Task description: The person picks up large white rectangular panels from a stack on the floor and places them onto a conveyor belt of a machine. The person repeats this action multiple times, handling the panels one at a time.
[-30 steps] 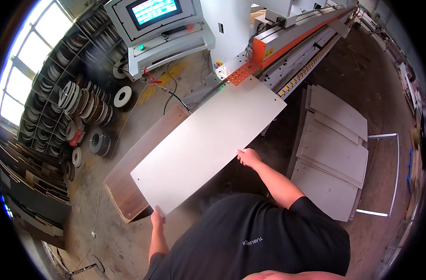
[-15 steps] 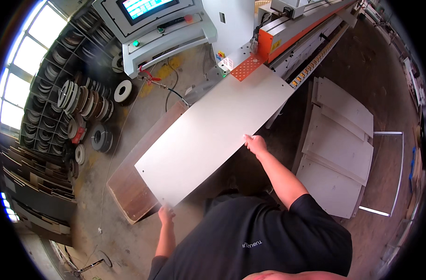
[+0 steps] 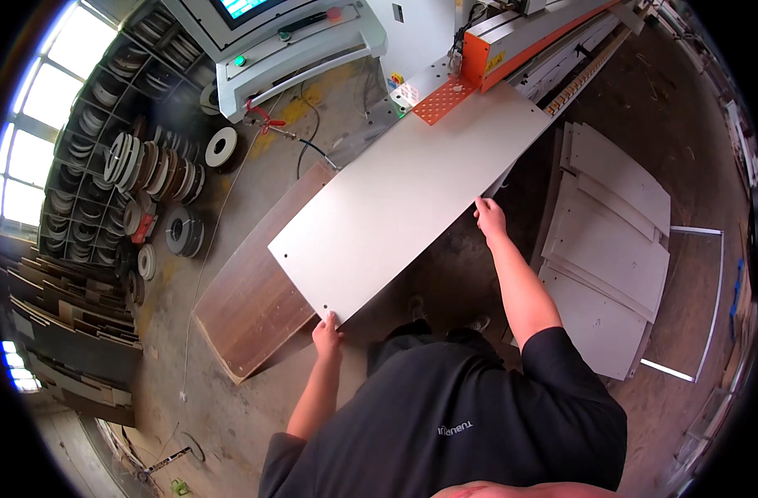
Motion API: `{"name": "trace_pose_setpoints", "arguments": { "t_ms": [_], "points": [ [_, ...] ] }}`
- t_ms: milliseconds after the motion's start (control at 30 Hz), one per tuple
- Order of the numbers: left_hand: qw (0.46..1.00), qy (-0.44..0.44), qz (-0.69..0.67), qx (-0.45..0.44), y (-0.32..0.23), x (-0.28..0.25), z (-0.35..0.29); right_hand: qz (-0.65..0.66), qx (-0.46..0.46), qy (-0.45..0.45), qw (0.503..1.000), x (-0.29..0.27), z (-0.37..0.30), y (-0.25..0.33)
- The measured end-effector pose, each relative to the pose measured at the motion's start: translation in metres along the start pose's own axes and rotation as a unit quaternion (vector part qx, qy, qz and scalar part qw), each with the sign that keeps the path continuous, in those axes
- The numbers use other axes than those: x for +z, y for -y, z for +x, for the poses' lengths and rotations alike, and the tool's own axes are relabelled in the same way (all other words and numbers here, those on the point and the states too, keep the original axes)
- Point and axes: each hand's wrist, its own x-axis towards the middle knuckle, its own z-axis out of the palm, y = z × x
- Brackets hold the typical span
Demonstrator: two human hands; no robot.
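A long white panel (image 3: 408, 199) with small dark holes near its corners lies slantwise, its far end under the orange perforated plate (image 3: 445, 101) of a machine (image 3: 511, 51). My left hand (image 3: 327, 335) is closed on the panel's near corner, thumb on top beside a hole. Along the edge facing me, my right hand (image 3: 490, 217) grips the panel with its thumb on top; the fingers beneath are partly hidden. Part of the panel lies over a brown wooden board (image 3: 254, 319) on its left.
A control console (image 3: 300, 62) with a screen and buttons stands at the far left of the machine. White panels (image 3: 607, 236) are stacked on the right, beside a pale metal frame (image 3: 711, 307). Edge-band rolls (image 3: 151, 170) fill a rack at left. Cables cross the floor.
The white panel has moved up and to the right, farther along the machine. Both my hands have travelled with it, and more of the brown board shows.
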Motion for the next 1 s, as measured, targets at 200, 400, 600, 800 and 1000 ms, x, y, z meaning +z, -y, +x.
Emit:
{"name": "trace_pose_setpoints", "arguments": {
  "t_ms": [200,400,600,800,1000],
  "points": [
    [0.999,0.03,0.021,0.007,-0.008,0.044,0.002,-0.028,0.046,0.144,0.988,-0.045,-0.121,-0.088],
    [0.997,0.072,0.018,0.015,-0.027,0.094,-0.006,-0.203,0.229,0.216,0.927,-0.136,-0.278,-0.306],
    [0.99,0.11,0.063,0.056,-0.038,0.159,-0.007,-0.083,0.442,0.165,0.878,-0.181,-0.351,-0.307],
    [0.945,0.243,0.203,0.086,-0.013,0.206,-0.046,-0.128,0.415,0.255,0.864,-0.155,-0.344,-0.277],
    [0.695,0.503,0.514,-0.014,0.132,0.274,-0.03,-0.049,0.454,0.217,0.863,-0.161,-0.373,-0.297]
  ]
}}
